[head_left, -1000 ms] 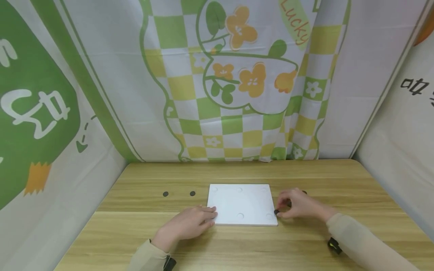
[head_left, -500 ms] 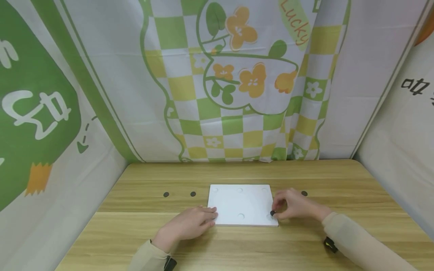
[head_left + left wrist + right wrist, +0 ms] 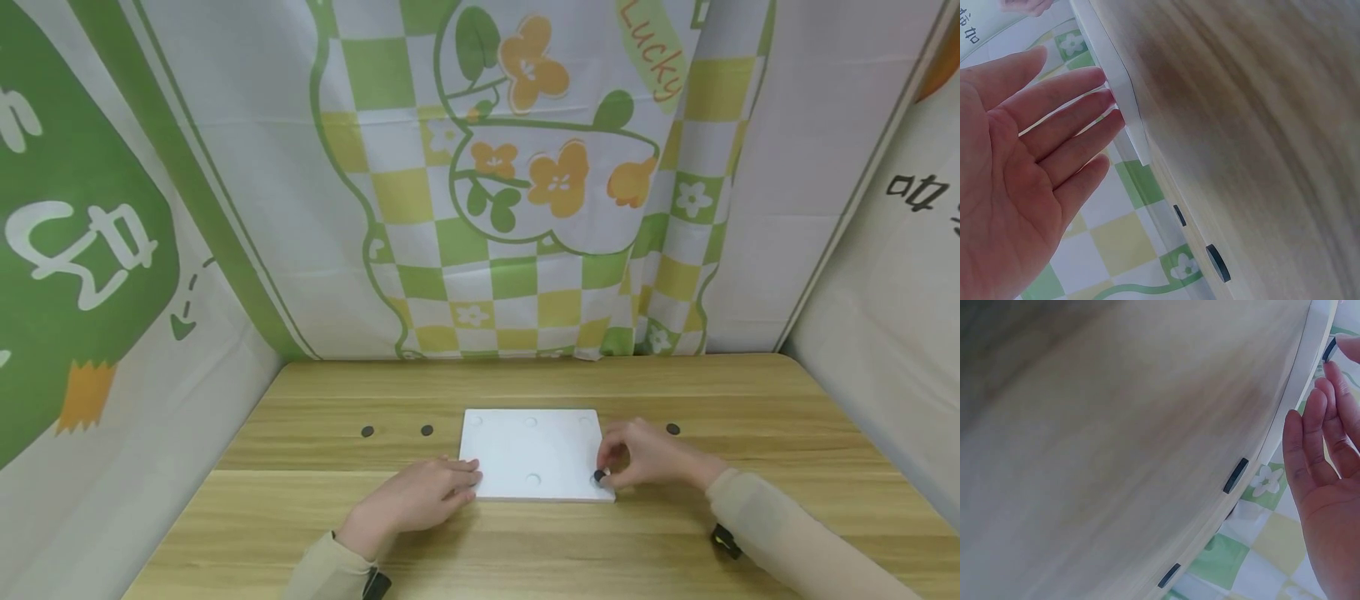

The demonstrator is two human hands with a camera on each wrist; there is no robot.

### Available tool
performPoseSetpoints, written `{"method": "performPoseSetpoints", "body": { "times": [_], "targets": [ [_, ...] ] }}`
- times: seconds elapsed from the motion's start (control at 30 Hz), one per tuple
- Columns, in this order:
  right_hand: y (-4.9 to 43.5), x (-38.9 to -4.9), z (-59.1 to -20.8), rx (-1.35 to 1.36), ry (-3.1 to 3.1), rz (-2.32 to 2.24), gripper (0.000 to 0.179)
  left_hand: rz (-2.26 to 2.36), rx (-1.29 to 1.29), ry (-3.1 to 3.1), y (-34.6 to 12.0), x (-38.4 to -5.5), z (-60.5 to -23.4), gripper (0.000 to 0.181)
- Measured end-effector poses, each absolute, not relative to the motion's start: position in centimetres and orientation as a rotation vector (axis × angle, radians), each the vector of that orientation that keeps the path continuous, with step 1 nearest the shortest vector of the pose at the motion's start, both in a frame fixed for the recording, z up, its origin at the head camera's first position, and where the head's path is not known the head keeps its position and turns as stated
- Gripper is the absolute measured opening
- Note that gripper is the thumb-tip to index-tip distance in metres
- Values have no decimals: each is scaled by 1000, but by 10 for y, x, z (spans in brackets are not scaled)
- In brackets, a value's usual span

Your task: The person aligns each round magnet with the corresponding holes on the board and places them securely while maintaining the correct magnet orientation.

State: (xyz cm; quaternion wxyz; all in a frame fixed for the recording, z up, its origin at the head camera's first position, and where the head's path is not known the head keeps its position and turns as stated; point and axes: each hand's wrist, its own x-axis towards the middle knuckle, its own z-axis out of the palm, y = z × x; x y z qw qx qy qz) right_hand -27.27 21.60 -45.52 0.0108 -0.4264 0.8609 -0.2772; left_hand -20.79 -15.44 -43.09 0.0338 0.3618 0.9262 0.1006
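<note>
A flat white board (image 3: 510, 454) with several shallow round recesses lies on the wooden table. Between thumb and index fingertip, my right hand (image 3: 648, 457) pinches a small black disc (image 3: 599, 476) over the recess at the board's front right corner. In the right wrist view the pinched disc (image 3: 1330, 350) stands tilted on edge, close over the white surface. My left hand (image 3: 422, 497) rests its straight fingertips on the board's left edge; the left wrist view shows that palm (image 3: 1013, 181) with nothing held in it.
Two black discs, one farther left (image 3: 367, 431) and one nearer the board (image 3: 427, 430), lie left of it. To the right lies another disc (image 3: 672, 429); the right wrist view shows a second disc (image 3: 1235, 475) there. A patterned curtain (image 3: 495, 292) hangs behind the table.
My right hand has moved left with the pinched disc, from beside the board's right edge to over the front right recess. One disc on the right has come into sight. My left hand stays put.
</note>
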Motion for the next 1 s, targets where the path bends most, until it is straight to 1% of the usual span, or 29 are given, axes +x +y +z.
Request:
{"method": "performPoseSetpoints", "body": {
  "times": [1.0],
  "targets": [
    [210,-274,-457,-1375,2621,-863,13,306,1124,2853,-154,-207,-430,36]
  ]
}}
